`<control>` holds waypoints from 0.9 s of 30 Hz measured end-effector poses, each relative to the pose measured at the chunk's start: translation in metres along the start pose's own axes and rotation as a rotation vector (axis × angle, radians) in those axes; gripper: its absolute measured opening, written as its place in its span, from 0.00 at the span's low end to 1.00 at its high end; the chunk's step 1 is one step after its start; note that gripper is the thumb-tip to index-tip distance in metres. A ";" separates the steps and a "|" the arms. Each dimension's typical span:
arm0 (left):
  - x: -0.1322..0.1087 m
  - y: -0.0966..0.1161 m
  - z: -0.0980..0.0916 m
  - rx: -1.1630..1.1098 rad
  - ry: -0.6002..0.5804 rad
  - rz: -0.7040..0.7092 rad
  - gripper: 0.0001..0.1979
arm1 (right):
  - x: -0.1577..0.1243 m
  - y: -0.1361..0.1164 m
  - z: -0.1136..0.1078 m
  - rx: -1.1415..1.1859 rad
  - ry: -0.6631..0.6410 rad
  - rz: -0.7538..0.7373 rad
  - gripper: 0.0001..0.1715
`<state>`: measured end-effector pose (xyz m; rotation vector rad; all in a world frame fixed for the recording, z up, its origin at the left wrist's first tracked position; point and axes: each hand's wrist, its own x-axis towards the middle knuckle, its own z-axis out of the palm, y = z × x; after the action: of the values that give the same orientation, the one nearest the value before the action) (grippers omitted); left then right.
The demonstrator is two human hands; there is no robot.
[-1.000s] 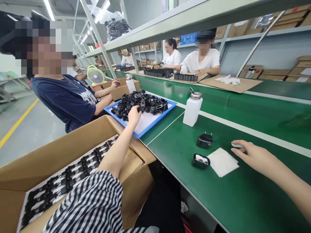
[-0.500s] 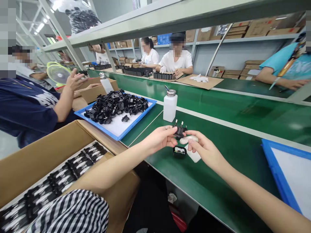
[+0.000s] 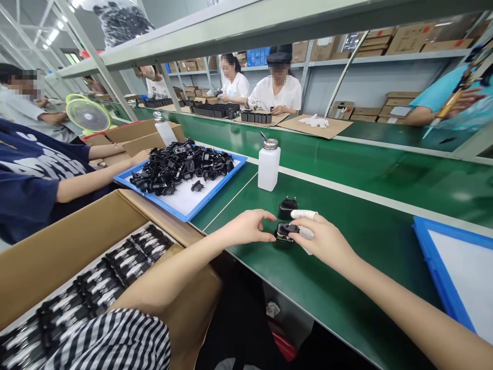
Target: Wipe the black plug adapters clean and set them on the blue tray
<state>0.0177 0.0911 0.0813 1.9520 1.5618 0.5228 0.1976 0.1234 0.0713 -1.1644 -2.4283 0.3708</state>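
My right hand (image 3: 316, 234), a white finger cot on one finger, pinches a black plastic cover (image 3: 287, 228). The cover is right over a small black adapter housing (image 3: 283, 240) on the green bench; light-coloured inner parts show at its opening. Whether the two touch, I cannot tell. To the left of them my left hand (image 3: 256, 226) is open, thumb and finger apart, holding nothing. Just behind stands a black two-pin plug adapter (image 3: 288, 208), its pins upward. A white piece of paper or cloth (image 3: 307, 251) is partly hidden under my right hand.
Behind stands a white pump bottle (image 3: 268, 167). A blue-rimmed tray (image 3: 215, 192) heaped with black plug parts is at left, a carton (image 3: 127, 203) of packed adapters nearer. Another blue-rimmed tray (image 3: 435, 267) lies right. Co-workers sit to the left and across the bench.
My left hand has let go of the black plug piece and opened. My right hand has come down to the housing with a black cover. The left co-worker's raised hand has dropped.
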 end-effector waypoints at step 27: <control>0.004 0.002 0.018 0.229 0.016 0.015 0.19 | 0.004 0.006 0.001 -0.171 -0.253 -0.140 0.13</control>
<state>0.0312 0.0908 0.0689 2.1344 1.6812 0.3800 0.1992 0.1300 0.0691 -1.0619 -2.7913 0.2864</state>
